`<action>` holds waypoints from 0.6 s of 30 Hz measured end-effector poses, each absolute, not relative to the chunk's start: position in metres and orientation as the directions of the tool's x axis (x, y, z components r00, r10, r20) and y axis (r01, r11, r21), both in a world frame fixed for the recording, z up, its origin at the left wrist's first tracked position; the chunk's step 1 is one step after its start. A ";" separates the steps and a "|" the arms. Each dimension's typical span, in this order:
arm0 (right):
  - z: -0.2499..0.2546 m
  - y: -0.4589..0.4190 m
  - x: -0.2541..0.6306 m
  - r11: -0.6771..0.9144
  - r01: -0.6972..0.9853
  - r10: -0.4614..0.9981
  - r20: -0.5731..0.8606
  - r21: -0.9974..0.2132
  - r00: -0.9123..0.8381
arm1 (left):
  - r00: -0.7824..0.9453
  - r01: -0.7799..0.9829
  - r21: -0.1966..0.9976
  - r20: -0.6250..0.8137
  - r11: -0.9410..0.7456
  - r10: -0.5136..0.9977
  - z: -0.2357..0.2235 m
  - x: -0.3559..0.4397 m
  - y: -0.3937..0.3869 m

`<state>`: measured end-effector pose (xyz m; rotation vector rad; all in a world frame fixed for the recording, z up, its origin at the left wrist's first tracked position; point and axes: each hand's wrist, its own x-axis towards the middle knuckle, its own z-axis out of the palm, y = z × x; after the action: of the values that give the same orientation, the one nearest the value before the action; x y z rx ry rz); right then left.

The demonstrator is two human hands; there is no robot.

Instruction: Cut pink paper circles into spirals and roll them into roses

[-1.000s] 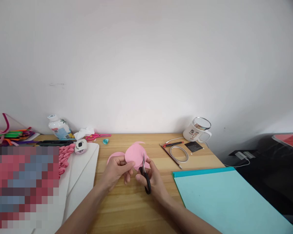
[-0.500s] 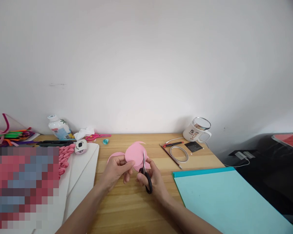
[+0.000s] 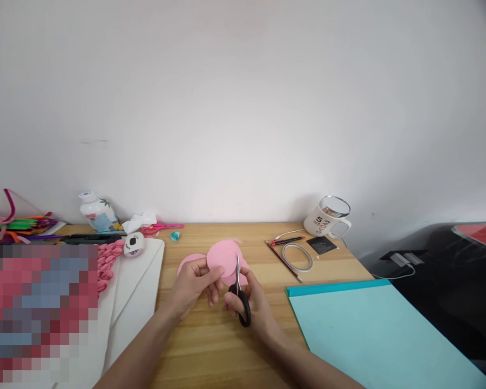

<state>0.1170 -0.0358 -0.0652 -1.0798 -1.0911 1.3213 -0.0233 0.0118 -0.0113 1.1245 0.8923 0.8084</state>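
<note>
The left hand [image 3: 198, 281] is closed in a pinch on a pink disc [image 3: 222, 259], thumb on top and fingers beneath, holding it above the worktop [image 3: 210, 346]. The right hand [image 3: 251, 303] is curled around the black handles of the scissors [image 3: 246, 312], whose blades point away from the wearer at the disc's right edge; how far apart the blades stand is hard to tell.

Compared with half a second ago, the scissors and right hand sit slightly lower, nearer the wearer. The pink sliver [image 3: 235, 241] past the disc's far edge also shows a little lower. The left hand's pinch looks unchanged. Another pink piece [image 3: 190, 260] shows just beyond the left hand, as before, and the mug [image 3: 325, 219] remains near the wall.
</note>
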 end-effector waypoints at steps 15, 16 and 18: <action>-0.060 -0.034 0.120 0.037 -0.292 0.997 0.053 -0.956 -0.050 | 0.443 0.031 0.980 -0.192 0.199 0.876 -0.012 -0.027 0.013; -0.060 -0.034 0.120 0.036 -0.286 0.998 0.052 -0.958 -0.047 | 0.437 0.032 0.979 -0.193 0.199 0.879 -0.011 -0.026 0.013; -0.060 -0.034 0.120 0.039 -0.278 0.997 0.056 -0.960 -0.052 | 0.425 0.031 0.979 -0.194 0.200 0.884 -0.011 -0.026 0.013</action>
<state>0.1199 -0.0340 -0.0605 -0.9377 -1.0634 1.3365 -0.0258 0.0130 -0.0109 1.2279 0.9629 0.7476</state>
